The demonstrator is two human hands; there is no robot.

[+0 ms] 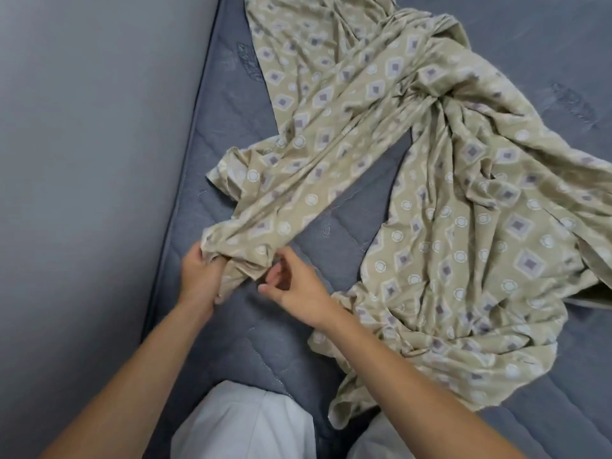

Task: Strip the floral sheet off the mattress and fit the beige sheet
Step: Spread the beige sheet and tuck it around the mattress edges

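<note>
The beige sheet (pixel 430 180), printed with grey diamonds and small white rings, lies crumpled and twisted on the bare blue quilted mattress (pixel 231 326). It covers mostly the far and right part of the mattress, and the near left part of the mattress is uncovered. From the bunched middle of the sheet, one long gathered strip runs toward the near left edge of the mattress, and there both hands meet it. The left hand (pixel 198 276) grips the end of this strip, with the fingers curled into the folds of the cloth, close to the mattress edge. The right hand (pixel 294 286) is just beside it, on the side away from the mattress edge; its fingers are bent and the fingertips touch the same end of the strip, but I cannot tell if they really pinch the cloth or only rest against it. Another part of the sheet lies in loose folds under the right forearm and reaches to the near part of the mattress. Along the left edge of the mattress stands a plain grey wall (pixel 82 160). The knees of the person, in white trousers (pixel 245 425), rest on the mattress at its near end.
</note>
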